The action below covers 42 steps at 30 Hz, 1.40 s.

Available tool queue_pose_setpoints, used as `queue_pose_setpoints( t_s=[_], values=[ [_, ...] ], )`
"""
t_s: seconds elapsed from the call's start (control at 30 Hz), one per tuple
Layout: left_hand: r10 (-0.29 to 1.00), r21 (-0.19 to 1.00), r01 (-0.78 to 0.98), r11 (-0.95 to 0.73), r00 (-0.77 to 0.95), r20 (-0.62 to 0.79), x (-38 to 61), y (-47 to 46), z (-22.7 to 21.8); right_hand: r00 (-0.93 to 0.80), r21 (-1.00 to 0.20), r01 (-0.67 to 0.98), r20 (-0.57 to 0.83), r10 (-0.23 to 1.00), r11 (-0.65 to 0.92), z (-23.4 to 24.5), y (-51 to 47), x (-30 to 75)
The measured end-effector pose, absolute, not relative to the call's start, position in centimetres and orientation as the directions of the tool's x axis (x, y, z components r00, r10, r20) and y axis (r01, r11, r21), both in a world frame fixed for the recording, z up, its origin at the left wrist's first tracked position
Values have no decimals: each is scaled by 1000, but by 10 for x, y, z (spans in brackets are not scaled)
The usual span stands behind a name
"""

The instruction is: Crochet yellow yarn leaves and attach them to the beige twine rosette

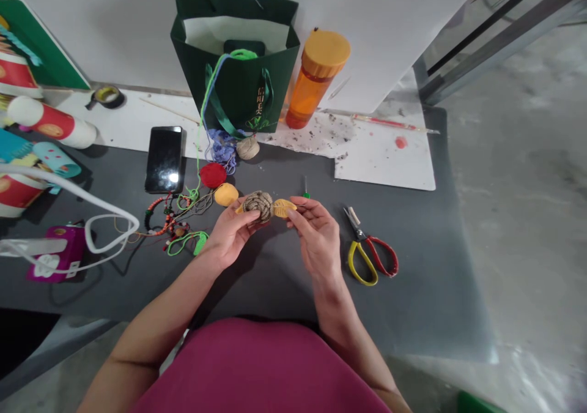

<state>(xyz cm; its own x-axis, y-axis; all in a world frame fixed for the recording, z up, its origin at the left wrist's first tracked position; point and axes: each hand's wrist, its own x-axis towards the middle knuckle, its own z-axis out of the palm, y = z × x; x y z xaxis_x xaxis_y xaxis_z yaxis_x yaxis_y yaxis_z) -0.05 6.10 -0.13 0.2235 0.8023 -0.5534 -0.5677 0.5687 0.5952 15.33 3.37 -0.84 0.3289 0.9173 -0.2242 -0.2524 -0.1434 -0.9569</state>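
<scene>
The twine ball [257,206] looks rough, the orange plastic bottle [316,85] glossy, the green paper bag [233,95] matt

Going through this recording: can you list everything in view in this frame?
jute knot ball: one, tan, between the hands
leaf-shaped piece: one, yellow, against the knot ball
scissors: one pair, red and yellow handles, right of the hands
gift bag: one, dark green, against the white wall
bottle: one, orange with yellow lid, beside the bag
smartphone: one, black, on the grey table
yarn balls: two, red and yellow, left of the hands
twine ball: one, tan, by the bag
beaded cord: one, red and black, left
green cord: one, green, left
tape roll: one, dark and yellow, far back
left grip: bare hand, on the knot ball
right grip: bare hand, on the leaf-shaped piece
</scene>
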Motion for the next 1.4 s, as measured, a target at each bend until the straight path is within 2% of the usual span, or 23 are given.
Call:
queue_pose_setpoints(
  t_s=[0.33,0.53,0.7,0.9,1.13,1.4],
  values=[
    [825,630,-567,531,174,-538,-10,67,6,447,-950,-302,-209,870,-73,-15,38,167],
    [845,653,-575,492,135,-518,-15,71,7,386,-898,-437,-236,892,-48,-17,40,175],
    [834,650,-545,529,191,-518,-13,68,4,403,-892,-451,-224,888,-20,-16,40,170],
    [816,622,-555,552,207,-540,-10,66,5,473,-933,-359,-166,865,17,-18,39,166],
    [811,608,-565,558,214,-545,-8,66,4,475,-991,-132,-42,879,24,-14,35,162],
    [810,614,-568,548,178,-559,-8,67,6,471,-999,-28,-31,882,-21,-14,33,163]
  ],
)
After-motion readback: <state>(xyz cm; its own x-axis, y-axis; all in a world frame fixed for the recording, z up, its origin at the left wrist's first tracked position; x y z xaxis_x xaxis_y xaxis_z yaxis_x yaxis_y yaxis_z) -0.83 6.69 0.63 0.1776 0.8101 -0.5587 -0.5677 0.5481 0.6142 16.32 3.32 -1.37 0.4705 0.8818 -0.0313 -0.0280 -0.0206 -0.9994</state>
